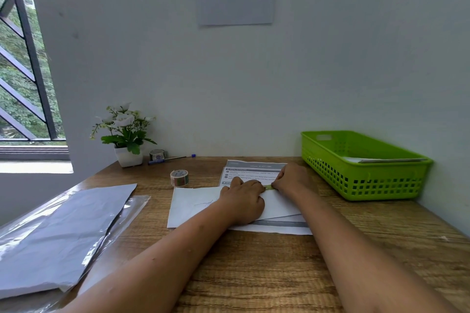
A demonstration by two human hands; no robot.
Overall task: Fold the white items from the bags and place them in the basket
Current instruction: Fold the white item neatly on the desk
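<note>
A folded white paper (193, 207) lies on the wooden table in front of me, on top of a printed sheet (254, 170). My left hand (244, 201) rests on the folded paper and holds it down. My right hand (292, 178) is at the paper's far edge, fingertips pressing a small green strip of tape (268, 187) between both hands. The green plastic basket (366, 178) stands at the right against the wall, with white folded paper (381, 159) inside. Silver and clear bags (58, 231) lie at the left.
A roll of patterned tape (179, 177) stands left of the sheet. Further back are a second tape roll (157, 154), a blue pen (173, 158) and a potted plant (126, 134). Bare wood lies near the front edge (254, 274). A window is at the far left.
</note>
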